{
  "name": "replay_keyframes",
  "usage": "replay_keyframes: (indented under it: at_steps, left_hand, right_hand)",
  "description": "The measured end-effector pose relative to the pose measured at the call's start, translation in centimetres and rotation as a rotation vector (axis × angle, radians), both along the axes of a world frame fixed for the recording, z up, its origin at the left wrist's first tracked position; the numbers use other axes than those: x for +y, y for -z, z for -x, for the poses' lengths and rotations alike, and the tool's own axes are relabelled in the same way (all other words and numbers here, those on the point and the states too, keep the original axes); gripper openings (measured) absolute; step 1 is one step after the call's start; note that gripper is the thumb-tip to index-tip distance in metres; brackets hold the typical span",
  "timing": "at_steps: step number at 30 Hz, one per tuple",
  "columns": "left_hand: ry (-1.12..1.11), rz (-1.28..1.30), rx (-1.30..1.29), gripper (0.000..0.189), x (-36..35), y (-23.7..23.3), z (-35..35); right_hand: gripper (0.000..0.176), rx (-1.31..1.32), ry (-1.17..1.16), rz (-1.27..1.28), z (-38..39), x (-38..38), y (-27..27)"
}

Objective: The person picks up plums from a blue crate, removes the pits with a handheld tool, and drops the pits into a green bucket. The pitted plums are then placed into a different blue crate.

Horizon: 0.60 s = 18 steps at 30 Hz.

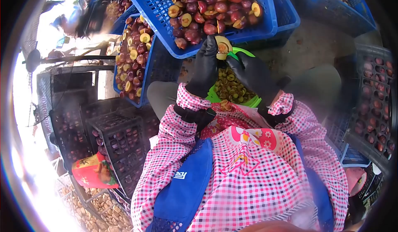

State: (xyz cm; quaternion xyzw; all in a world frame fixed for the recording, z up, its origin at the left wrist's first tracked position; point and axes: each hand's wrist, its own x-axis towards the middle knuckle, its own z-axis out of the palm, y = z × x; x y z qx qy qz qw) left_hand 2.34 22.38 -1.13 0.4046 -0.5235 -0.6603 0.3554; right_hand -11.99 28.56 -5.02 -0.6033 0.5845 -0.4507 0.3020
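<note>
Black gloves cover both hands. In the head view, my left hand (204,64) grips a halved plum (222,46), its cut yellow-brown face turned up. Closed around a small green-handled tool (233,55), my right hand (253,73) holds it against the plum's right side; the tool's tip is hard to make out. Beneath both hands, a bright green basin (253,101) in my lap holds small brownish-yellow pieces that look like plum pits (232,87). Just beyond the hands stands a blue crate (166,35) with red plum halves (211,12) in it.
Another blue crate (145,80) of plum halves stands at the left. Black crates (120,138) of whole dark plums are stacked lower left, beside a red bag (95,172). A black crate (369,107) of plums stands at the right. Another blue crate (344,4) sits upper right.
</note>
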Motion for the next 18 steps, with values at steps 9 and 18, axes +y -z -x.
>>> replay_keyframes:
  at_steps: [9,18]
  left_hand:
    - [0.044,-0.098,0.058,0.054,-0.9,0.9,-0.2]
    - [-0.146,-0.351,0.265,0.064,1.4,-1.2,0.8]
  right_hand:
    - [0.044,-1.192,-0.539,-0.86,1.6,0.0,-2.1]
    - [0.037,-0.993,-0.657,-0.581,-0.1,0.5,-1.6]
